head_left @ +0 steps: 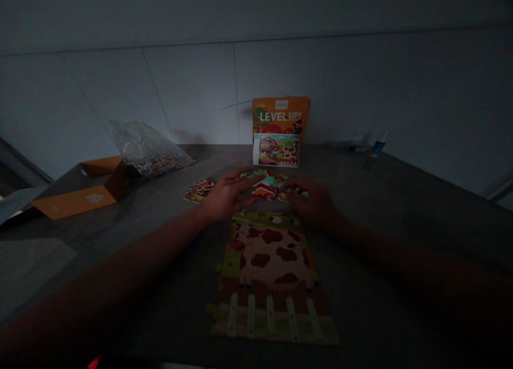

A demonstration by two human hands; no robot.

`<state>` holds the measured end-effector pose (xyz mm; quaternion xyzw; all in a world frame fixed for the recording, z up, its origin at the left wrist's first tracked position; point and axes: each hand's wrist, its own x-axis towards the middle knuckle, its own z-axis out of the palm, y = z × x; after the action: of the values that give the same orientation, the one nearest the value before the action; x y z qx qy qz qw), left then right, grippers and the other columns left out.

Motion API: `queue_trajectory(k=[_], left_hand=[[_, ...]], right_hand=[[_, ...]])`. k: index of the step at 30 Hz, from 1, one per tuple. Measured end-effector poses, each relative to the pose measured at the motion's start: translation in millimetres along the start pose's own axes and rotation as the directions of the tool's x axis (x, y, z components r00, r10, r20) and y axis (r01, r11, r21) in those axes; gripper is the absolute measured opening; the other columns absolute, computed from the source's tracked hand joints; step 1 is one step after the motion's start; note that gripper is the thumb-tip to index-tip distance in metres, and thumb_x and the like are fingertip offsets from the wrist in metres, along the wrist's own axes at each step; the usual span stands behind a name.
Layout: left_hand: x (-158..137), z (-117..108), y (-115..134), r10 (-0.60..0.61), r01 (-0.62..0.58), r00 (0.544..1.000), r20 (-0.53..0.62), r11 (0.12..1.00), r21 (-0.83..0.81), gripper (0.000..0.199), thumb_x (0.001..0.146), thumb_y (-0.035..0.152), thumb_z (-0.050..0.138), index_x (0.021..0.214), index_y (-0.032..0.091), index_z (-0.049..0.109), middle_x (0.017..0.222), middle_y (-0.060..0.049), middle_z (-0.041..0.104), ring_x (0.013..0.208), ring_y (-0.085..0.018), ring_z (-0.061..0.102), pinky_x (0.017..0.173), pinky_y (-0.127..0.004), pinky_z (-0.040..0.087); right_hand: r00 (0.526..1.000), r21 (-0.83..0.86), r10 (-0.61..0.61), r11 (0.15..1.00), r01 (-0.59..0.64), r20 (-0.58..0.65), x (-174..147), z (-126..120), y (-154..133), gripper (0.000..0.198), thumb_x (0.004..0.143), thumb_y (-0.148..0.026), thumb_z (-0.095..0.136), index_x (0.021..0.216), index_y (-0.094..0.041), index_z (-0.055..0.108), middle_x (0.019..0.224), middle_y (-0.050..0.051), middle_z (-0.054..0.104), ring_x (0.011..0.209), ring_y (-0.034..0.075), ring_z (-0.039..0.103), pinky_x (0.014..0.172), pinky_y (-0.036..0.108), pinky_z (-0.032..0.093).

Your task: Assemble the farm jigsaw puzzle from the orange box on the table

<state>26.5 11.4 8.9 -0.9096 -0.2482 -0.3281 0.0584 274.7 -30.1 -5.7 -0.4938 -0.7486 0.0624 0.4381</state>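
Observation:
My left hand (229,193) is open, its fingers stretched over the left side of a loose heap of jigsaw puzzle pieces (265,188). On the heap's right side is my right hand (315,200), with bent fingers at the pieces; blur and dim light hide whether it grips one. Nearer to me lies a joined puzzle section (276,256) showing a spotted cow above a white fence, with tabs sticking out on its left edge. More loose puzzle pieces (196,191), some with a red barn print, lie just left of my left hand.
An orange "LEVEL UP!" box (280,112) stands against the wall, a farm picture card (276,151) leaning on it. At left are a clear plastic bag (150,150) of small pieces and an open orange box part (80,198). A small blue-and-white bottle (379,144) stands at right.

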Motion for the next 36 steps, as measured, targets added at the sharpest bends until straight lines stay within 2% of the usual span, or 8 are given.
queue_trajectory(k=[3,6,9,14,18,23,27,36], left_hand=[[0.8,-1.1,-3.6,-0.227,0.227,0.974,-0.017,0.967,0.111,0.048,0.090,0.038,0.059,0.135,0.020,0.056,0.132,-0.012,0.058,0.125,-0.027,0.053,0.104,-0.039,0.046],[0.5,-1.3,-10.2,-0.469,0.458,0.883,0.002,0.863,0.213,0.051,0.088,0.041,0.060,0.134,0.020,0.057,0.124,-0.012,0.064,0.118,-0.029,0.058,0.100,-0.039,0.049],[-1.2,-0.1,-17.9,-0.566,0.536,0.823,0.051,0.803,0.261,0.052,0.088,0.049,0.058,0.130,0.019,0.061,0.116,-0.012,0.069,0.111,-0.029,0.063,0.094,-0.038,0.051],[-2.9,1.5,-20.8,-0.607,0.556,0.790,0.082,0.767,0.318,0.050,0.090,0.053,0.051,0.127,0.021,0.063,0.110,-0.012,0.071,0.105,-0.029,0.065,0.090,-0.037,0.052],[-2.1,0.9,-17.6,-0.622,0.567,0.777,0.091,0.756,0.327,0.049,0.092,0.050,0.051,0.129,0.020,0.062,0.119,-0.010,0.069,0.124,-0.032,0.055,0.100,-0.040,0.047],[-1.5,0.5,-17.9,-0.604,0.564,0.788,0.116,0.785,0.257,0.048,0.093,0.041,0.053,0.136,0.021,0.055,0.134,-0.006,0.061,0.137,-0.031,0.041,0.109,-0.041,0.041],[-1.9,2.2,-21.5,-0.610,0.571,0.782,0.126,0.784,0.244,0.046,0.092,0.033,0.055,0.137,0.021,0.054,0.133,-0.007,0.061,0.135,-0.031,0.044,0.108,-0.042,0.042],[-4.1,5.0,-27.6,-0.548,0.515,0.829,0.110,0.826,0.230,0.044,0.091,0.028,0.055,0.134,0.020,0.057,0.130,-0.007,0.063,0.129,-0.031,0.050,0.107,-0.045,0.043]], right_hand=[[0.986,-0.249,0.140,0.955,-0.159,-0.092,3.6,-0.7,8.4,0.030,0.074,-0.014,0.059,0.102,-0.016,0.070,0.106,0.011,0.071,0.102,0.028,0.061,0.093,0.042,0.046],[0.957,-0.355,0.287,0.892,-0.280,-0.036,5.6,0.6,15.8,0.038,0.075,-0.017,0.061,0.113,-0.015,0.067,0.115,0.012,0.069,0.108,0.030,0.060,0.098,0.044,0.043],[0.932,-0.386,0.362,0.865,-0.322,0.035,5.9,2.7,17.4,0.041,0.078,-0.022,0.061,0.118,-0.016,0.064,0.119,0.012,0.067,0.112,0.030,0.060,0.098,0.043,0.044],[0.933,-0.398,0.353,0.868,-0.297,0.074,5.4,2.8,14.4,0.039,0.079,-0.024,0.062,0.117,-0.016,0.065,0.120,0.012,0.067,0.112,0.030,0.060,0.099,0.045,0.044],[0.938,-0.398,0.338,0.873,-0.282,0.075,5.1,2.2,13.3,0.036,0.081,-0.024,0.061,0.115,-0.016,0.066,0.118,0.011,0.068,0.111,0.030,0.060,0.099,0.045,0.044],[0.934,-0.399,0.348,0.870,-0.289,0.085,5.2,2.3,12.1,0.035,0.080,-0.023,0.062,0.114,-0.017,0.066,0.119,0.010,0.068,0.112,0.030,0.059,0.099,0.045,0.044],[0.941,-0.398,0.328,0.876,-0.272,0.080,5.4,2.5,13.7,0.033,0.079,-0.024,0.063,0.111,-0.017,0.067,0.116,0.010,0.069,0.108,0.028,0.062,0.097,0.043,0.046],[0.953,-0.416,0.295,0.876,-0.242,0.067,4.5,3.6,16.0,0.029,0.080,-0.025,0.060,0.107,-0.018,0.068,0.113,0.010,0.070,0.107,0.029,0.062,0.095,0.043,0.046]])
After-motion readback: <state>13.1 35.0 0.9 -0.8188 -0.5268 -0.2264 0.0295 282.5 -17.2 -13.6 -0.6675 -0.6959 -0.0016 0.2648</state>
